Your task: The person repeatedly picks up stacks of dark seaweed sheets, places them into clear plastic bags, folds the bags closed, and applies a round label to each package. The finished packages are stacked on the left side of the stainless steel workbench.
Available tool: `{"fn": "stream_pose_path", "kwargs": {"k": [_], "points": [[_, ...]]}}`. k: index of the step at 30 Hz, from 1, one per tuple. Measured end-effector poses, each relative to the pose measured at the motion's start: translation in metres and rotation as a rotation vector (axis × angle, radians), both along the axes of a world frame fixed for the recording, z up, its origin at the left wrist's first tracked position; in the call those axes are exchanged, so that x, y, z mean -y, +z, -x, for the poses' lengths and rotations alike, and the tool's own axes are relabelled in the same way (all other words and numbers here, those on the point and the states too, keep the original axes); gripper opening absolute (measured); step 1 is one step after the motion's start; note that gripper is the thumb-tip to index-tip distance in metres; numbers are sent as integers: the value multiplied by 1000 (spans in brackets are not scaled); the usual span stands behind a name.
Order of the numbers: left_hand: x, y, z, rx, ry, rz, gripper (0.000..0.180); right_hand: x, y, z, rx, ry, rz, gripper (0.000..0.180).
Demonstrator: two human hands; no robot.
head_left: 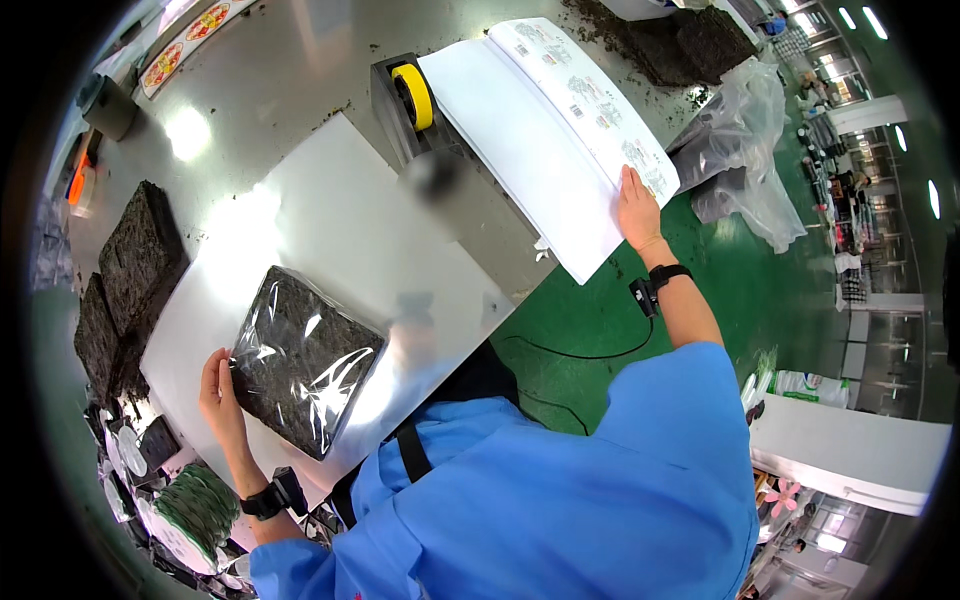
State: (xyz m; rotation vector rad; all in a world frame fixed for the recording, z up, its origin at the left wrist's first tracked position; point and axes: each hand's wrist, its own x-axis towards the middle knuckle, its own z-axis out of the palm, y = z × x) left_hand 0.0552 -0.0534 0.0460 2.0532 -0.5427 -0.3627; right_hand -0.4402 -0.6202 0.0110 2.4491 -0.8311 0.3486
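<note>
A dark block wrapped in clear plastic point(305, 355) lies on a white board point(330, 220) on the steel table. My left hand point(220, 400) rests against the bag's near-left edge, fingers touching the plastic. My right hand point(637, 210) is stretched out to the right and presses flat on a white sheet of printed labels point(590, 100) that lies on a stack of white paper point(520, 150). Both wrists wear black bands.
A tape dispenser with a yellow roll point(413, 95) stands behind the board. Unwrapped dark blocks point(135, 265) are stacked at the left, more point(680, 45) at the far right beside clear plastic bags point(745, 140). A bundle of green bands point(195, 505) lies near my left wrist. Green floor below.
</note>
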Motion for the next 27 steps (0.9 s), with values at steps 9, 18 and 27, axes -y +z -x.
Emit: {"fn": "stream_pose_path", "kwargs": {"k": [9,18,27], "points": [[-8,-12,1,-105,76,229,30,0,20,7,598,-150,-235,7],[-11,-49,25,-239,226,589,22,79,106,248,610,-311,432,31],[-2,-28,39,-342,216,719,22,-270,83,-161,219,225,-905,37]]}}
